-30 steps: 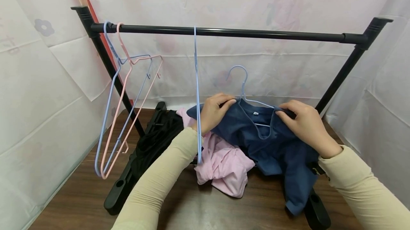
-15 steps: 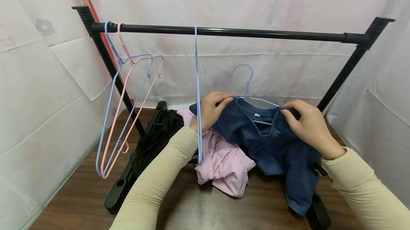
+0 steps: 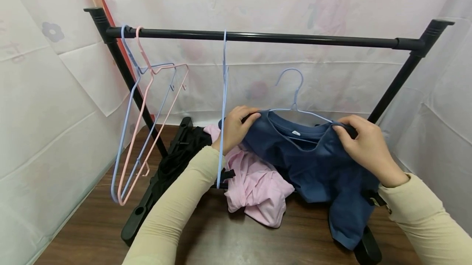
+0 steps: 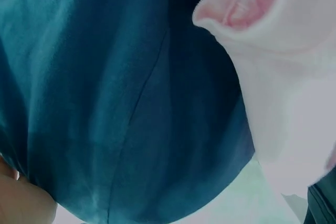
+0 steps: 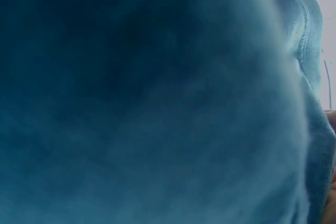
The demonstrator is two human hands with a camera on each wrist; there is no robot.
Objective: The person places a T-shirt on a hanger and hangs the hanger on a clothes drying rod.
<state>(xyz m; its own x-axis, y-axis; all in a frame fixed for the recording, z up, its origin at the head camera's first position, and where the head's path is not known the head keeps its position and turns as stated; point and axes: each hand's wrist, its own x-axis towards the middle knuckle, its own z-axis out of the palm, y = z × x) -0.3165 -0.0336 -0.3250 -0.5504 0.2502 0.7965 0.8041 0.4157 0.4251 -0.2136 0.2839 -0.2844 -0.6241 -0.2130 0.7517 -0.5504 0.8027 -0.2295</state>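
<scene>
- Surroundings: a black metal clothes rail [image 3: 265,37] spans the head view from 9 to 3 o'clock above a dark wood-grain bench [image 3: 236,240]. At its 9 o'clock end hang an empty pale blue wire hanger [image 3: 127,105] and an empty pink wire hanger [image 3: 147,105], touching each other.
- Obstruction: a second empty blue wire hanger [image 3: 222,109], seen edge-on, hangs from mid-rail straight down in front of the left forearm.
- On the bench: a crumpled pink cotton garment [image 3: 254,191] lies at 6 o'clock of the left hand, with a black fabric heap [image 3: 177,162] at its 9 o'clock, against the rail's black foot [image 3: 140,216].
- Open room: bare rail runs from the edge-on hanger to the 3 o'clock post; white sheeting closes both sides and the back.
- Held item: a navy blue cotton T-shirt [image 3: 317,166] sits on a light blue wire hanger [image 3: 295,101], hook upright below the rail, hem trailing on the bench.
- Left hand [image 3: 236,127]: fingers curled over the shirt's 9 o'clock shoulder, gripping it.
- Right hand [image 3: 365,146]: fingers closed round the 3 o'clock shoulder.
- Wrist views: filled with blue cloth; the left one also shows pink fabric.
</scene>
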